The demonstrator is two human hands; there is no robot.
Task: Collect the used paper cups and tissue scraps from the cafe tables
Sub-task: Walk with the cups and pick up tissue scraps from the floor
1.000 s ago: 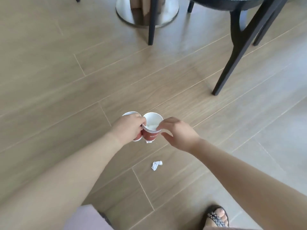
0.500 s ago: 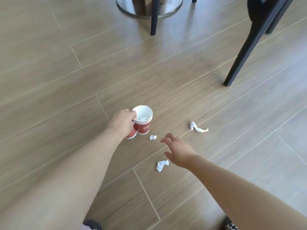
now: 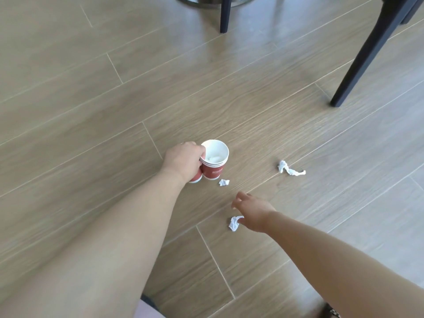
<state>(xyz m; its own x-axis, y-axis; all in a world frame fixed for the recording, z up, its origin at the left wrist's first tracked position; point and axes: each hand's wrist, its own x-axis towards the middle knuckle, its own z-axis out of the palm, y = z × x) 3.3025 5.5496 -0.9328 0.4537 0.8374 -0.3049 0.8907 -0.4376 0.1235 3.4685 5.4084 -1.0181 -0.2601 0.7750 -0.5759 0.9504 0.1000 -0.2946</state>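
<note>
3 tissue scraps right of cups

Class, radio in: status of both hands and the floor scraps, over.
Left hand grips red paper cups. Right hand open, by nearest tissue scrap. Small scrap, long scrap on floor; nothing blocking.

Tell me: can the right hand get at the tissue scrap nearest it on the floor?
Probably yes: the right hand hovers open just beside that tissue scrap, with nothing lying between them.
</note>
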